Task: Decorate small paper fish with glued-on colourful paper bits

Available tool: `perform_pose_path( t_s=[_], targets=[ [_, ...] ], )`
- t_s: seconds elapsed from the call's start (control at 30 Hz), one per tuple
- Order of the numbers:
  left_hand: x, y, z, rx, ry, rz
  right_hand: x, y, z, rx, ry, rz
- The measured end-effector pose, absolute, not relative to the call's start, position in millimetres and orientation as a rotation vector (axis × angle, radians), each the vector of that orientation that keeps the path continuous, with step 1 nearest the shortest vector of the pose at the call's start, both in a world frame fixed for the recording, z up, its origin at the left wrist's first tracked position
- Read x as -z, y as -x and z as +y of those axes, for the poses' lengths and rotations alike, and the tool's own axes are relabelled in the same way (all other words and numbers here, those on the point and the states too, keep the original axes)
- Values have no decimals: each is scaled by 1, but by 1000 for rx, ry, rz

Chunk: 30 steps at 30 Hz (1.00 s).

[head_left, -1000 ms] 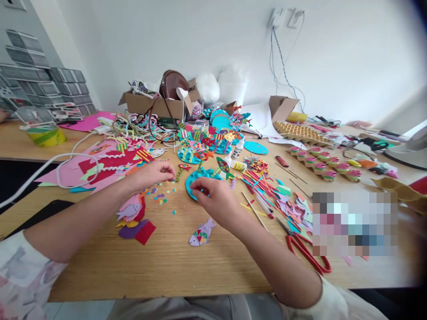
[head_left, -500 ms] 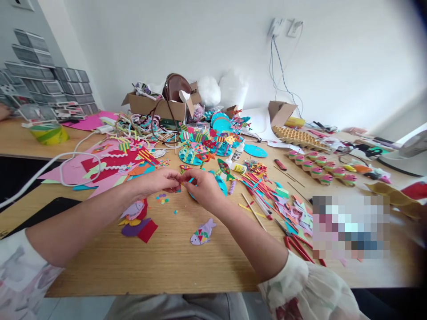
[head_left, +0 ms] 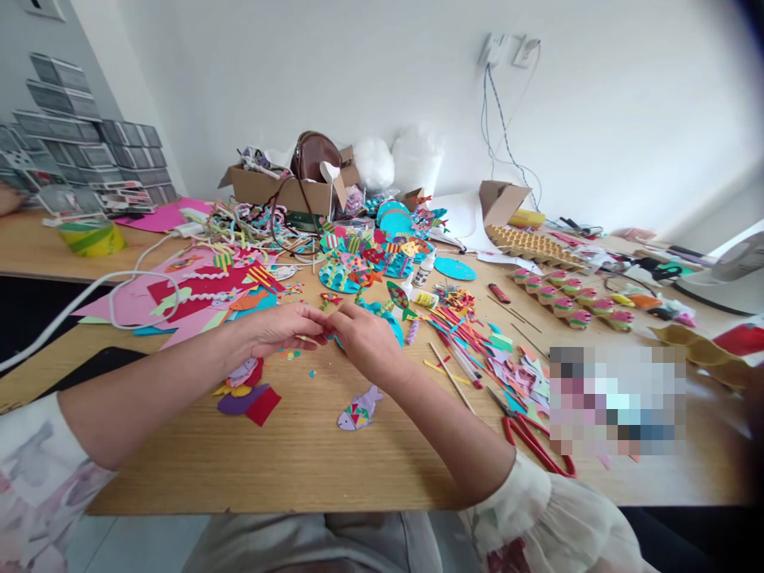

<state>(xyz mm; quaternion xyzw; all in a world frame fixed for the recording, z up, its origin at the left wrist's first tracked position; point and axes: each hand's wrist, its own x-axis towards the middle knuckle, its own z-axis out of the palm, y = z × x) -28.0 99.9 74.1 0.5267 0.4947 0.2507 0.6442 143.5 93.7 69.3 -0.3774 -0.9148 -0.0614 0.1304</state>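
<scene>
My left hand [head_left: 290, 328] and my right hand [head_left: 365, 333] meet at the fingertips above the middle of the table [head_left: 239, 477]. Both are closed in a pinch; whatever lies between the fingers is too small or hidden to make out. Just behind my right hand is a blue disc [head_left: 392, 318], partly covered by it. Nearer the front edge lies a purple paper fish [head_left: 359, 410] with coloured triangles on its body. Purple and red paper pieces [head_left: 263, 406] rest below my left forearm, and small paper dots [head_left: 292, 354] are scattered under my left hand.
Red-handled pliers [head_left: 537, 442], wooden sticks [head_left: 450, 378] and paper strips [head_left: 459, 334] lie on the right. Glue bottles [head_left: 425, 270] and decorated blue discs [head_left: 340, 274] stand behind the hands. A white cable [head_left: 72, 306] crosses the left side. Another person's hand [head_left: 8, 199] shows far left.
My hands have shifted slightly, and my right hand has turned, its back now more toward the camera. The fingertips stay together. The whole view has moved a little.
</scene>
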Motion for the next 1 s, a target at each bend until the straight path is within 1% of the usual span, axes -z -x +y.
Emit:
perform_pose_path(
  t_s=[0.23, 0.37, 0.5, 0.63, 0.77, 0.87, 1.0],
  targets=[
    [-74, 26, 99, -570, -1177, 1114, -72, -145, 91, 241, 1129, -2685],
    [-73, 23, 98, -532, -1262, 1141, -69, -145, 93, 149, 1218, -2651],
    [-66, 20, 100, -520, -1538, 1176, -66, -145, 96, -133, 1305, -2504],
    [-58, 15, 102, -548, -1768, 1184, -63, -147, 98, -588, 1321, -2220],
    [-58, 10, 98, -569, -1857, 1253, -56, -150, 98, -993, 1316, -1915],
    [-61, 6, 94, -555, -1886, 1294, -51, -151, 98, -1167, 1284, -1779],
    [-62, 4, 93, -556, -1917, 1282, -51, -153, 96, -1238, 1252, -1717]
  ],
)
